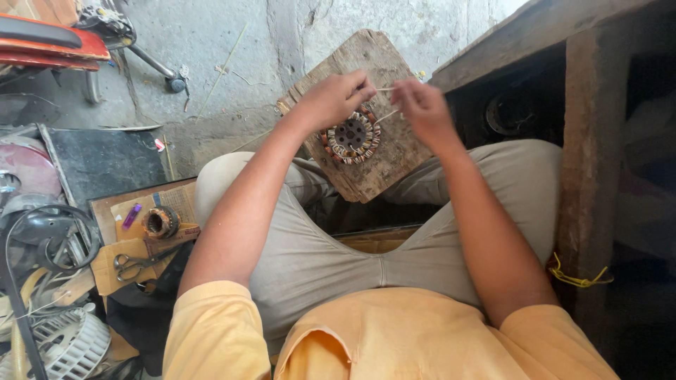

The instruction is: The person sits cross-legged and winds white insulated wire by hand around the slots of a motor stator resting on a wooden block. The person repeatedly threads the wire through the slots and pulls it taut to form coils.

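From the head view we see our left hand (332,98) and right hand (421,105) over a round stator (352,138) that lies on a worn wooden board (380,165) propped against our knees. Both hands are pinched shut on a thin pale strip (385,89) stretched between them above the stator. Scissors (141,263) and a small coil (160,222) lie on cardboard at our left.

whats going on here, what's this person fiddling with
A seated person works over a round wound coil ring lying on a worn wooden board in front of their knees. The left hand and right hand pinch a thin pale strand between them, just above the ring. Scissors and a second, smaller coil lie on cardboard to the left.
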